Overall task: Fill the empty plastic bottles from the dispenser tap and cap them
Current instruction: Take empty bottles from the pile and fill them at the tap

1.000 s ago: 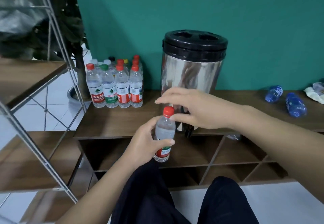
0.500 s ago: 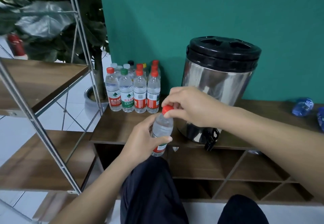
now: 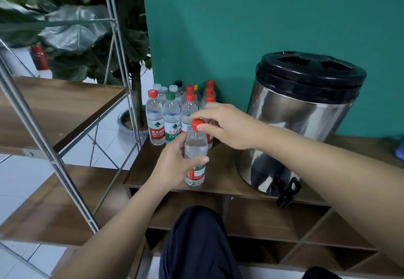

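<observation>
A clear plastic bottle (image 3: 196,147) filled with water, with a red label, is upright over the front left of the wooden counter (image 3: 220,178). My left hand (image 3: 175,165) grips its body. My right hand (image 3: 227,125) pinches its red cap (image 3: 197,124) from above. The steel dispenser (image 3: 301,125) with a black lid stands to the right, its black tap (image 3: 287,193) hanging over the counter's front edge. Several capped filled bottles (image 3: 172,117) stand grouped at the back left against the green wall.
A metal-framed wooden shelf (image 3: 54,108) rises at the left, with a potted plant (image 3: 135,95) behind it. Open cubbies (image 3: 273,224) lie under the counter. A blue bottle (image 3: 399,147) shows at the right edge. My dark-trousered knee (image 3: 196,241) is below.
The held bottle has moved left and up, away from the tap toward the group of bottles. Both hands keep their hold on body and cap. The view has swung left.
</observation>
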